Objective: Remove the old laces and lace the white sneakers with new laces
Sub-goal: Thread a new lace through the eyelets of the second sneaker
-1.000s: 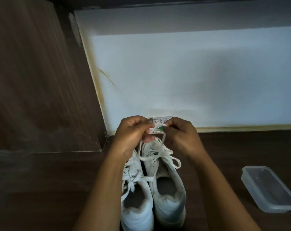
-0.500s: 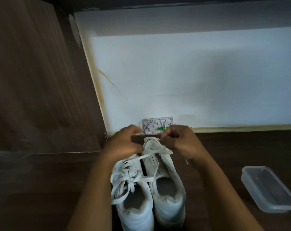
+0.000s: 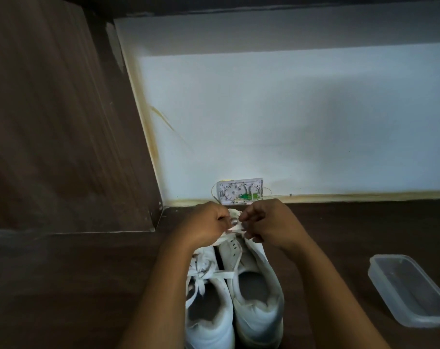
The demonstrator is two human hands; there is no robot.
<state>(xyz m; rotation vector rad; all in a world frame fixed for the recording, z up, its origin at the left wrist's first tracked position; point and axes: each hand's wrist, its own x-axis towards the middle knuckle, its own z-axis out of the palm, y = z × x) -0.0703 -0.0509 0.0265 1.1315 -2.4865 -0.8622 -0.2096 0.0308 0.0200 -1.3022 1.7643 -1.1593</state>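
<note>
Pair on surface [image 3: 88, 285], centre-near. Left sneaker [image 3: 209, 311] and right sneaker [image 3: 259, 306] side by side, inner sides touching, toes twd wall [image 3: 289, 122], heels twd viewer. Loose strand [image 3: 222, 274] from left sneaker lies across onto right sneaker's inner edge.

Both grips over toe end of right sneaker: left grip [image 3: 209, 226] on L, right grip [image 3: 264, 222] on R, fingertips nearly meeting, lace [image 3: 236, 226] pinched betw. them.

Wall box [image 3: 239, 191] on wall, low, directly behind grips.

Upright panel [image 3: 50, 122] at L, stands on surface, meets wall at back-L corner.

Container [image 3: 412, 290] on surface, well apart to R of pair, nr R frame edge.
</note>
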